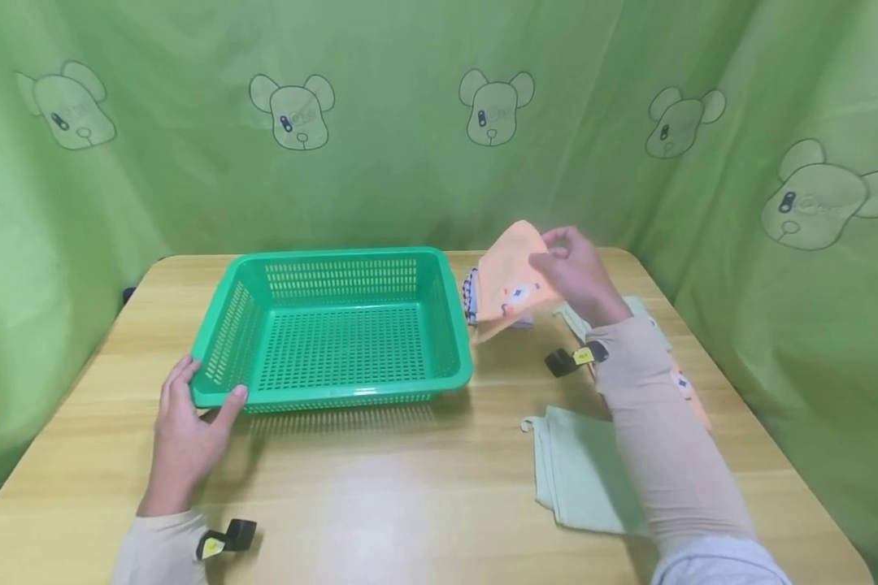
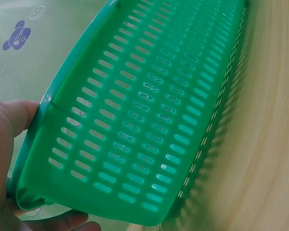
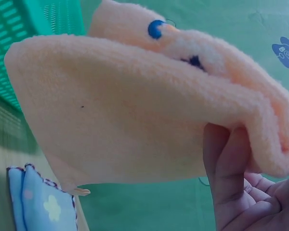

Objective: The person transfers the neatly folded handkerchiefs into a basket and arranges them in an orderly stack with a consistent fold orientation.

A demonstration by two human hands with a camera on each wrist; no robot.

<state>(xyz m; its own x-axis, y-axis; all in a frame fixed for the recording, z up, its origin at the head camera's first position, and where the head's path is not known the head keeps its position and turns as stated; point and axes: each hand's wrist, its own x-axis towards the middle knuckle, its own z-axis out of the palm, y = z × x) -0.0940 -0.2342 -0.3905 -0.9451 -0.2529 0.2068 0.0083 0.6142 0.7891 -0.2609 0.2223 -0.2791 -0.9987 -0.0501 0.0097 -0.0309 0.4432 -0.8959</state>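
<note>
My left hand (image 1: 190, 439) grips the near left corner of a green plastic basket (image 1: 464, 357), thumb over the rim and fingers around the outside. In the left wrist view the slotted wall of the basket (image 2: 149, 96) fills the middle. To the right of the basket, my right hand (image 1: 578, 268) pinches an orange towel (image 1: 508, 272) with a printed animal face, held up off the table. Seen from the right wrist, the orange towel (image 3: 120, 110) hangs folded over, thumb and fingers on its edge. A blue towel (image 3: 48, 207) with a patterned border lies below it.
A pale green folded towel (image 1: 581, 471) lies at the front right of the wooden table (image 1: 366, 487). Behind the right forearm are another orange towel (image 1: 691, 394) and a green one (image 1: 640, 313). Green curtains (image 1: 395, 179) with bear drawings surround the table.
</note>
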